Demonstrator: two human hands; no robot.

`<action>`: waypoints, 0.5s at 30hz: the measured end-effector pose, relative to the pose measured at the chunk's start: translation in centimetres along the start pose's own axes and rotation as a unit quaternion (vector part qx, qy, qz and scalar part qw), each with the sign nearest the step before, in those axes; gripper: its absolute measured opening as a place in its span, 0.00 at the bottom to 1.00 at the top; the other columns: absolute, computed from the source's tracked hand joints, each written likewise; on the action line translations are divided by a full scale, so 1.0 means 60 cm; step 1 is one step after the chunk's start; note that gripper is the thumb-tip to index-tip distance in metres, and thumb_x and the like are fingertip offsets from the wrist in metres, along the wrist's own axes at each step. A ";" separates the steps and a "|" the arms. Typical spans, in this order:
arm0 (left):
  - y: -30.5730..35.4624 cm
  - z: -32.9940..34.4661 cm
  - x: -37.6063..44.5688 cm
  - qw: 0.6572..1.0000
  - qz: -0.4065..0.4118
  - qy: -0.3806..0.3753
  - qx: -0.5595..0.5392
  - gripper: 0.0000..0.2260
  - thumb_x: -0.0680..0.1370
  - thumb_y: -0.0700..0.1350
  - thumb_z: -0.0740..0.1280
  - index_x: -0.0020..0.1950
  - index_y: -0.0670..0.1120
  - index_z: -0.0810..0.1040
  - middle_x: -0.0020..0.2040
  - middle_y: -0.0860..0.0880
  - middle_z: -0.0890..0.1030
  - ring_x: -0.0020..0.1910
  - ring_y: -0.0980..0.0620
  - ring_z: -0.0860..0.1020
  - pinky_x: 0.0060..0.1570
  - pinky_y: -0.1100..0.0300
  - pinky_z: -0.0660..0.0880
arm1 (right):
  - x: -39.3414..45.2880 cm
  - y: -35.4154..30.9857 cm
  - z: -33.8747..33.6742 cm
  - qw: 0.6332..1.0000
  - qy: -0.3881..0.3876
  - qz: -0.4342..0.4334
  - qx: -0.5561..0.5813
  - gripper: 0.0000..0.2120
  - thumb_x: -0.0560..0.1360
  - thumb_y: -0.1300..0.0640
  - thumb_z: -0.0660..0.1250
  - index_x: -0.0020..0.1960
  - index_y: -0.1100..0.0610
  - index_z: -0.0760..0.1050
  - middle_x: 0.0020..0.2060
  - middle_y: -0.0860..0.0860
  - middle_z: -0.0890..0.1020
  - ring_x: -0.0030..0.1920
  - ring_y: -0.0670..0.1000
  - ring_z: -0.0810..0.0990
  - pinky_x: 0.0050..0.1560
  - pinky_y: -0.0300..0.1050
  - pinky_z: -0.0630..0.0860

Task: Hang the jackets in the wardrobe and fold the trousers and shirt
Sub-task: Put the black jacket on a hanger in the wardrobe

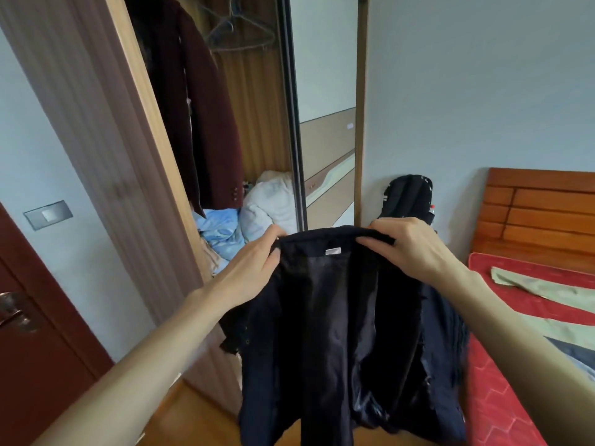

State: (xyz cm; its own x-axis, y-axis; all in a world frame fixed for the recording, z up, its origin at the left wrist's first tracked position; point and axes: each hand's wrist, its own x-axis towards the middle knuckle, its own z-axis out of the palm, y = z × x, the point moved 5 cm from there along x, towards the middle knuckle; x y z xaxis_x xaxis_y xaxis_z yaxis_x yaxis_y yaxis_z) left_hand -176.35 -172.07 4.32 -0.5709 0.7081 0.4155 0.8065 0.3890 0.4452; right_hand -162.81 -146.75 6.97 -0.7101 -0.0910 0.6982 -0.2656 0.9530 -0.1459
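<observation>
1. A dark navy jacket (338,333) hangs in mid-air in front of the person, lining side facing the camera, held up by its collar.
2. The left hand (254,268) grips the left end of the collar, thumb over the edge and fingers curled behind the cloth.
3. The right hand (409,246) pinches the right end of the collar, fingers folded over the top.
4. To the right, a bed with a red mattress (502,381) carries beige trousers (547,291), laid flat.
5. Behind the jacket, a black backpack (409,194) leans against the wall.
6. Farther off, the open wardrobe (251,107) holds a maroon jacket (193,101) hanging, empty hangers (238,33) beside it, and pale bedding (244,217) piled at the bottom.
</observation>
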 end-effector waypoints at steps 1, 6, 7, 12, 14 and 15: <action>-0.016 0.002 0.010 1.000 0.010 0.006 -0.010 0.07 0.87 0.46 0.60 0.62 0.57 0.70 0.50 0.61 0.80 0.51 0.62 0.80 0.50 0.61 0.74 | 0.016 0.007 0.005 1.000 0.009 0.002 0.001 0.20 0.81 0.40 0.64 0.38 0.50 0.63 0.29 0.45 0.68 0.32 0.59 0.68 0.31 0.52 0.71; -0.090 0.002 0.069 0.996 0.055 0.073 -0.005 0.10 0.84 0.58 0.62 0.56 0.54 0.75 0.48 0.61 0.80 0.46 0.60 0.80 0.46 0.68 0.73 | 0.097 0.045 0.051 1.000 0.006 0.001 0.005 0.19 0.81 0.45 0.69 0.39 0.46 0.62 0.29 0.41 0.67 0.32 0.56 0.68 0.32 0.53 0.71; -0.107 -0.002 0.084 0.995 0.054 0.086 0.005 0.13 0.83 0.61 0.61 0.53 0.53 0.75 0.45 0.58 0.79 0.44 0.57 0.80 0.44 0.64 0.73 | 0.115 0.053 0.061 1.000 0.003 -0.005 0.002 0.18 0.81 0.46 0.69 0.39 0.45 0.63 0.29 0.40 0.67 0.32 0.55 0.68 0.32 0.52 0.71; -0.172 -0.024 0.166 0.990 0.043 0.124 0.060 0.11 0.84 0.51 0.64 0.50 0.44 0.77 0.45 0.53 0.72 0.44 0.49 0.76 0.46 0.45 0.76 | 0.204 0.088 0.111 0.998 -0.023 -0.047 -0.027 0.18 0.83 0.41 0.61 0.40 0.51 0.66 0.33 0.43 0.67 0.33 0.56 0.70 0.32 0.54 0.73; -0.190 -0.026 0.198 0.993 0.006 0.121 0.017 0.10 0.85 0.49 0.63 0.49 0.44 0.75 0.42 0.52 0.74 0.43 0.48 0.76 0.46 0.44 0.74 | 0.237 0.105 0.128 0.997 -0.019 -0.047 -0.050 0.19 0.84 0.41 0.58 0.41 0.52 0.66 0.33 0.43 0.67 0.34 0.55 0.70 0.33 0.57 0.75; -0.199 -0.025 0.211 0.994 -0.014 0.109 -0.023 0.09 0.86 0.49 0.63 0.49 0.45 0.73 0.40 0.51 0.75 0.42 0.49 0.76 0.45 0.47 0.73 | 0.251 0.114 0.134 0.997 -0.013 -0.042 -0.057 0.18 0.85 0.41 0.57 0.41 0.51 0.65 0.33 0.43 0.67 0.34 0.55 0.69 0.34 0.58 0.75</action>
State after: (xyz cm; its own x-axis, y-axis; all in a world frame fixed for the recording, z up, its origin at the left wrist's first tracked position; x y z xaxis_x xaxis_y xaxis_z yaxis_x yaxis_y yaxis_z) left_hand -193.41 -168.64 5.44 -0.6173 0.5507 0.5618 0.7844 0.3760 0.4933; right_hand -180.58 -143.95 10.86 -0.7056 -0.1787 0.6857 -0.2509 0.9680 -0.0059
